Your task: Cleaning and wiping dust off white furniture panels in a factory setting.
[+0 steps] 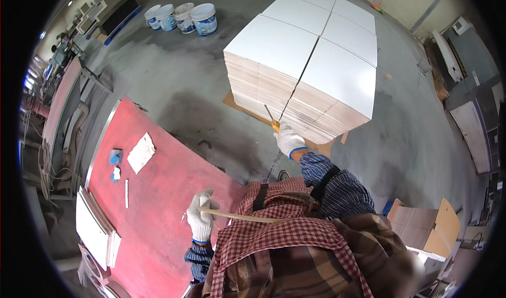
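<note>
My right hand (pixel 290 138), in a white knit glove with a blue cuff, is closed around a small tool with an orange-yellow handle (pixel 275 125) and a slim grey shaft (pixel 267 109). It is held near the lower edge of a large stack of white-topped boards (pixel 274 37). My left hand (pixel 201 216), gloved the same way, is over the red table by my body. Its fingers close on one end of a thin, flat beige strip (pixel 242 217), which runs right across my checked apron (pixel 295 245).
The red table (pixel 174 166) carries a white sheet (pixel 142 153), a blue item (pixel 115 156) and a white stick (pixel 126 193). White panels (pixel 95 227) lean at its left. Several buckets (pixel 204 19) stand on the floor behind. An open carton (pixel 416 225) sits at right.
</note>
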Demonstrator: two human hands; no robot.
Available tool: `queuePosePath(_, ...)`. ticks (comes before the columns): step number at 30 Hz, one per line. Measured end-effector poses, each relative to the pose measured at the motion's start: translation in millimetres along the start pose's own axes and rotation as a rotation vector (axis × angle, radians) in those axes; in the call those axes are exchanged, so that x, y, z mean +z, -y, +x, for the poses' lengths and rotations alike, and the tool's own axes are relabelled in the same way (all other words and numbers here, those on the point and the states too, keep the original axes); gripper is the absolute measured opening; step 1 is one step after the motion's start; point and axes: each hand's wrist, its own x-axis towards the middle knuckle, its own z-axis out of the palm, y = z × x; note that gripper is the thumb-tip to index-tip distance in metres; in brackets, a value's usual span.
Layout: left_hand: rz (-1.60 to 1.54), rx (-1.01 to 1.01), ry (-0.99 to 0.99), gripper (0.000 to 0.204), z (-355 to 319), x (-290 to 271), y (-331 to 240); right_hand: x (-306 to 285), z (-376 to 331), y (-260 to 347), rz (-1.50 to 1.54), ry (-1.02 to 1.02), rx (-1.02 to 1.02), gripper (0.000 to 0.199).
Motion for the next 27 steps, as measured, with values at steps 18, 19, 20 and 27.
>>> queuePosePath(18,-0.082,-0.007,-0.038,0.046,-8,-20,27,32,-1,13,0.004,0.061,0.01,0.038)
queuePosePath(19,-0.052,0.008,-0.017,0.045,-6,-19,23,33,-7,9,0.009,0.16,0.031,0.038)
queuePosePath(20,-0.022,0.023,0.006,0.044,-3,-18,19,33,-13,3,0.016,0.258,0.053,0.038)
queuePosePath(27,-0.044,-0.033,0.075,0.039,9,-10,21,-31,-58,-73,0.141,0.149,0.173,0.041)
